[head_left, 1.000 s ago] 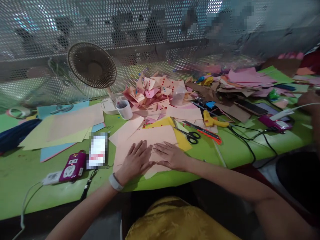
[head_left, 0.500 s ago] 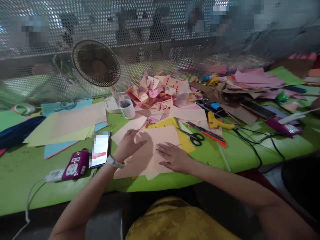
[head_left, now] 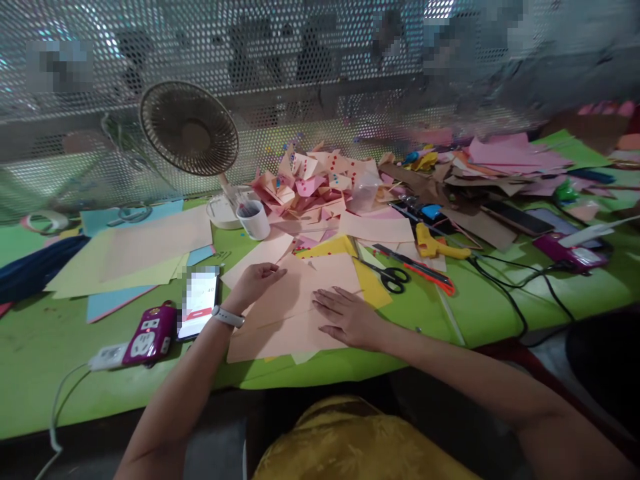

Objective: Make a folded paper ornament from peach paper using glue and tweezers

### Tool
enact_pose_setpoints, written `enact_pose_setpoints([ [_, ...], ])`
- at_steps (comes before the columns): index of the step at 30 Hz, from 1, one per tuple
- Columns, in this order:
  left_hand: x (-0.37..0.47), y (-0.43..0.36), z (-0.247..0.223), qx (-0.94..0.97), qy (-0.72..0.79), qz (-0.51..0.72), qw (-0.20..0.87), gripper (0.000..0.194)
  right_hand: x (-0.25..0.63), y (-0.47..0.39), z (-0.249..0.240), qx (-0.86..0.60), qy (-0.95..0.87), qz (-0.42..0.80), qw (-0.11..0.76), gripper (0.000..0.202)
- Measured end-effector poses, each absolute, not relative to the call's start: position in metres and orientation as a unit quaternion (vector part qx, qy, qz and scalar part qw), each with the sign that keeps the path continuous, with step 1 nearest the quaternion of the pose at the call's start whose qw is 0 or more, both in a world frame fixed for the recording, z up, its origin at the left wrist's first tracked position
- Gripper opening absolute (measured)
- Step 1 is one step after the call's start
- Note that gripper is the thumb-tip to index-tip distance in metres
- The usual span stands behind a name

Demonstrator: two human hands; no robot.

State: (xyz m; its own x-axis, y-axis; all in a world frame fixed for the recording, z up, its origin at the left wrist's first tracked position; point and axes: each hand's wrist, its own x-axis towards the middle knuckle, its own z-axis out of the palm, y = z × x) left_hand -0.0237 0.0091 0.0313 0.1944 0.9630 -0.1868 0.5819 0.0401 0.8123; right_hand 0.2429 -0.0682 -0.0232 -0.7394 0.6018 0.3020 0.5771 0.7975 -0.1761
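A large peach paper sheet point(head_left: 295, 330) lies near the table's front edge, with a faint line running across its lower left part. My right hand point(head_left: 345, 317) rests flat on its right side, fingers spread. Over the upper left part is my left hand point(head_left: 259, 283), its fingers curled together with the thumb close to them; whatever they pinch, if anything, is too small to tell. Yellow paper point(head_left: 376, 285) shows from under the sheet on the right. Black-handled scissors point(head_left: 393, 277) lie beside it.
A phone point(head_left: 199, 303) and a purple power socket point(head_left: 151, 335) lie left of my hands. Behind are a white cup point(head_left: 253, 220), a fan point(head_left: 190, 130) and peach scraps point(head_left: 305, 180). A cutter point(head_left: 415, 265) and a yellow glue gun point(head_left: 440, 245) lie right.
My left hand has drawn its fingers and thumb together and moved slightly up and left over the sheet. My right hand has stayed flat in place.
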Motion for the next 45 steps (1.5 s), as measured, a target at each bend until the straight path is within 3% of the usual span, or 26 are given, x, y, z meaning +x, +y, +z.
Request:
enact_pose_setpoints([
  [15, -0.025, 0.006, 0.022, 0.621, 0.558, 0.306, 0.457, 0.046, 0.243, -0.071, -0.021, -0.314, -0.927, 0.006, 0.206, 0.048],
  [21, -0.021, 0.002, 0.029, 0.576, 0.540, 0.322, 0.522, 0.042, 0.244, -0.060, 0.000, -0.340, -0.902, 0.001, 0.265, 0.043],
  [25, -0.017, -0.001, 0.033, 0.590, 0.527, 0.333, 0.514, 0.040, 0.234, -0.030, 0.026, -0.431, -0.840, 0.077, 0.321, 0.045],
  [31, -0.015, -0.003, 0.036, 0.586, 0.513, 0.340, 0.528, 0.041, 0.212, 0.005, 0.038, -0.484, -0.744, 0.325, 0.327, 0.043],
  [45, -0.013, -0.005, 0.036, 0.568, 0.521, 0.335, 0.541, 0.040, 0.206, 0.010, 0.027, -0.452, -0.705, 0.413, 0.357, 0.037],
])
